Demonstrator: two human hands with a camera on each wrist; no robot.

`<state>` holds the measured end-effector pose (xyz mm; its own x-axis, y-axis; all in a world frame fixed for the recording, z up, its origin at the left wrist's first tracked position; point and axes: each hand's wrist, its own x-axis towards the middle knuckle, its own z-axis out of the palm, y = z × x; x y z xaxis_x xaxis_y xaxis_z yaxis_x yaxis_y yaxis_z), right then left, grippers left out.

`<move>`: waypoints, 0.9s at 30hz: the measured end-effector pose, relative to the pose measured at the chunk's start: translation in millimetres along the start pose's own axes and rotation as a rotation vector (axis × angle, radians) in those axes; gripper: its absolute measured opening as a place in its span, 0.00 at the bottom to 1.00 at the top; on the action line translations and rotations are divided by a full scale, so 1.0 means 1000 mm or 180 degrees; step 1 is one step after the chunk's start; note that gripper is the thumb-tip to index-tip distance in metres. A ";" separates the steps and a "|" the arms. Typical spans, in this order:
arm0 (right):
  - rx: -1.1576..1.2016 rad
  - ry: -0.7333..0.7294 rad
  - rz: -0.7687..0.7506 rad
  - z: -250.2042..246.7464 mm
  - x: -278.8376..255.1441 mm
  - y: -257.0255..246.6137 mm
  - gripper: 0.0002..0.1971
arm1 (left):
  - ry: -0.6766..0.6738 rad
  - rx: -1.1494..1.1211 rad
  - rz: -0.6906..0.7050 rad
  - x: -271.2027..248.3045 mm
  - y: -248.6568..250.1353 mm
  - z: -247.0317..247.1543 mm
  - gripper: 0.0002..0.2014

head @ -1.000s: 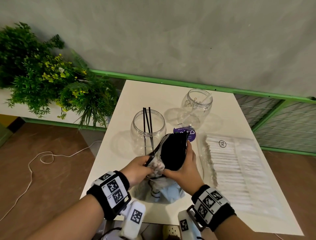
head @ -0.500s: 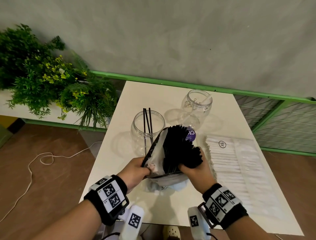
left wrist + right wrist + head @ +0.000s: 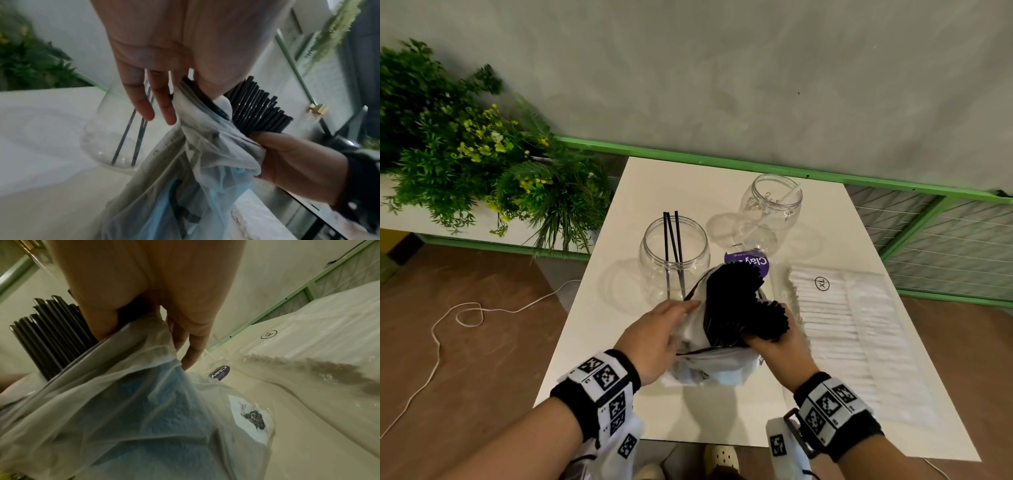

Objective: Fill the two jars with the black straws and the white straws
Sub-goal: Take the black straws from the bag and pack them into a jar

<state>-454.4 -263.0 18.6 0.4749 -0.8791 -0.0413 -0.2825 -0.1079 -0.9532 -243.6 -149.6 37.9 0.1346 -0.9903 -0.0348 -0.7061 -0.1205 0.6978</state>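
Note:
A clear plastic bag [image 3: 709, 359] stands on the white table [image 3: 619, 342] with a thick bundle of black straws [image 3: 736, 305] sticking out of its mouth. My left hand [image 3: 690, 306] pinches the bag's left rim [image 3: 191, 97] between thumb and forefinger, the other fingers straight. My right hand [image 3: 767, 337] grips the bundle low down, through bunched plastic [image 3: 246, 142]; part of the straws fans out to the right over it. Behind the bag, the left jar [image 3: 674, 260] holds three black straws [image 3: 673, 240]. The right jar [image 3: 770, 205] holds a few white straws.
A flat clear pack of white straws [image 3: 852, 329] lies on the table's right half. A purple label [image 3: 751, 262] shows just behind the bag. Potted plants [image 3: 482, 164] stand to the left. A green railing [image 3: 722, 161] runs behind the table.
The black straws now stick further out of the bag and fan to the right. My right hand has slid down to the bundle's base. My left fingers have straightened along the bag's rim.

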 end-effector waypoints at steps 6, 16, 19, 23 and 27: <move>-0.0128 -0.0103 -0.0141 -0.006 0.001 -0.004 0.34 | 0.0093 0.0035 -0.0616 0.008 0.000 0.003 0.20; 0.0608 -0.0683 0.0005 -0.001 -0.003 0.006 0.45 | -0.0363 -0.1682 -0.0918 0.013 0.004 0.008 0.18; 0.0539 -0.0715 -0.0154 0.004 -0.001 -0.006 0.38 | -0.0318 -0.1868 -0.0817 0.017 0.015 0.009 0.23; 0.0570 -0.0511 -0.0295 0.004 0.002 -0.013 0.33 | 0.0070 -0.2334 -0.1002 0.023 0.013 0.013 0.26; 0.0517 -0.0320 -0.0260 0.003 -0.004 -0.001 0.31 | 0.0203 -0.2481 -0.1316 0.014 -0.002 0.017 0.30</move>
<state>-453.3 -258.0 18.9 0.5737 -0.8189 0.0161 -0.1056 -0.0934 -0.9900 -252.4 -164.8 23.6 0.3292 -0.8693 -0.3686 0.0794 -0.3635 0.9282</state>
